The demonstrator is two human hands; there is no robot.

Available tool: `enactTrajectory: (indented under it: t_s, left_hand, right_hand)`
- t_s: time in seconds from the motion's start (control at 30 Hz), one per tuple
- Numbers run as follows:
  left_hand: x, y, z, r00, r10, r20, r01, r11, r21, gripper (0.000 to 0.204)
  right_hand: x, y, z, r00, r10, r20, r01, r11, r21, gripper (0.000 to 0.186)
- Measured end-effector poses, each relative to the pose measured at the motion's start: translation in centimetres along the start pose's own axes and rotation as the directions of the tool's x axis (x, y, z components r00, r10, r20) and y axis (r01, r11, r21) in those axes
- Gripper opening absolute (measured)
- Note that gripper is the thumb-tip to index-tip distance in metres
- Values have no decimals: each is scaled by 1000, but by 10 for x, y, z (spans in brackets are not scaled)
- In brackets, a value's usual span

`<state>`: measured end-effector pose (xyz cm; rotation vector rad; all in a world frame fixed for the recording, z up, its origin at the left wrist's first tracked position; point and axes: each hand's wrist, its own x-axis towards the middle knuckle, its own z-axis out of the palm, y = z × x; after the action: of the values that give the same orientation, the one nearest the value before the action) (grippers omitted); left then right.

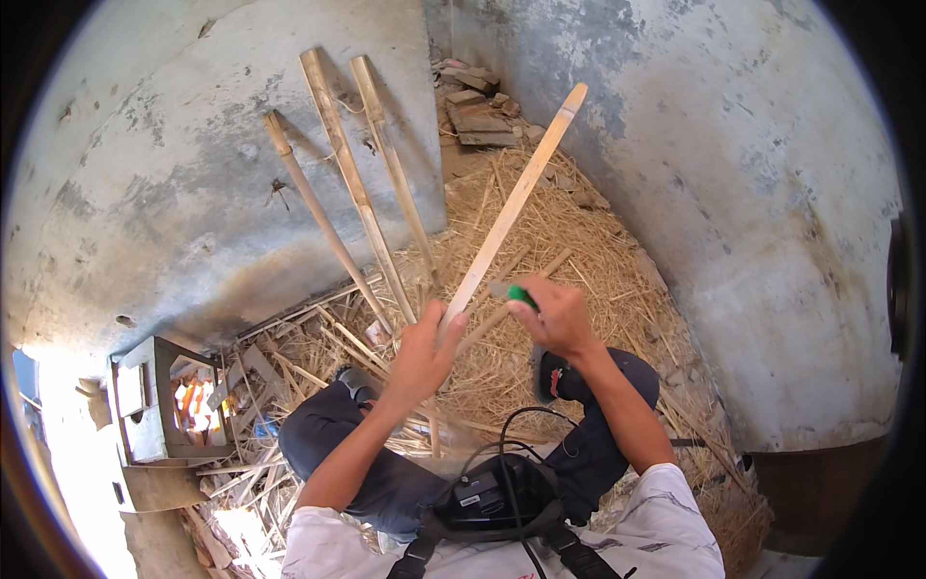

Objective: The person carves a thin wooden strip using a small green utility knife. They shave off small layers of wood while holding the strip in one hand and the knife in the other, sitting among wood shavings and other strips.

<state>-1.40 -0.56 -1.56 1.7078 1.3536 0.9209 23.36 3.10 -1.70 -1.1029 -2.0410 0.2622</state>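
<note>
A long pale bamboo strip [521,188] slants up to the right, its lower part gripped by my left hand [427,347]. My right hand [552,318] is closed on a small green-handled blade [516,294], which is beside the strip just above my left hand. The blade's tip is small and hard to make out. Three bamboo poles [352,183] lean against the left wall above the hands. Loose straw and shavings [598,270] cover the floor around and beneath my hands.
Weathered walls [772,222] stand at left and right. Broken bricks and slabs [482,119] lie in the back corner. A worn metal box [145,405] with bright orange inside sits at the lower left among sticks. My bent legs frame a black strapped device [487,497].
</note>
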Motion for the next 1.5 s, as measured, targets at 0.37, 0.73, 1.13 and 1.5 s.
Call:
enactTrajectory:
  t_s: [0.37,0.73,1.13,1.5]
  left_hand:
    - [1,2,6,997,29,67,-15,982,-191,28]
    - [0,11,3,1000,0,26,3,995,-100,29]
    - [1,9,2,999,-16,48,19,998,-56,32]
    - [-3,9,7,996,-4,85,6,1000,-22,33]
  right_hand:
    - [3,-17,17,986,-163,24,163,987,12,29]
    - [8,-20,13,984,-177,-2,176,982,-69,29]
    - [10,-16,5,988,-143,-60,135,983,-127,27]
    - [21,1,-21,984,-5,-180,-23,989,-148,25]
